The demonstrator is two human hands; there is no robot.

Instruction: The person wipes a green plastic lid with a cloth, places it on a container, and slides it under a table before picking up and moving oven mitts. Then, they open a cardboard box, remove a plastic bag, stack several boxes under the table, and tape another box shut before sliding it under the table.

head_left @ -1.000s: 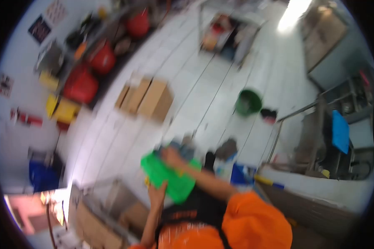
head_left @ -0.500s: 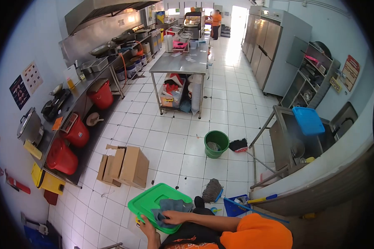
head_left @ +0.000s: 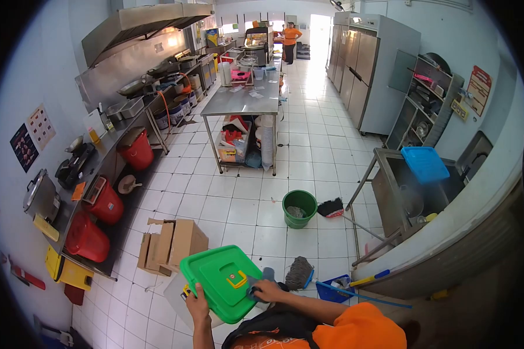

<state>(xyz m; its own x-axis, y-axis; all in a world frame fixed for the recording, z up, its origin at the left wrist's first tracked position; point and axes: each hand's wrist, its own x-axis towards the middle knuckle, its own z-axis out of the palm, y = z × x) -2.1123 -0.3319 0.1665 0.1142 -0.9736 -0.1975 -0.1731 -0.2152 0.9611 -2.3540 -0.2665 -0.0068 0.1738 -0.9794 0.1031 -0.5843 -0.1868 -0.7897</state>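
A green plastic lid (head_left: 212,270) with a yellow handle is tilted in front of me. My left hand (head_left: 197,302) grips its lower left edge, thumb on the rim. My right hand (head_left: 268,291) is closed around a grey-blue cloth (head_left: 252,288), which lies against the lid's right side. Part of the cloth hangs past the rim. Below the lid, a pale translucent container (head_left: 177,296) is partly hidden.
Cardboard boxes (head_left: 177,244) stand ahead on the left. A green bucket (head_left: 300,209), a grey mop head (head_left: 299,272) and a blue dustpan (head_left: 334,291) are on the tiled floor. A steel table (head_left: 241,102) stands further ahead. A person in orange (head_left: 291,38) stands far back.
The cloth has slid from the lid's middle to its right side, uncovering the yellow handle. The lid is tilted up more. The far person has turned, one arm bent outward.
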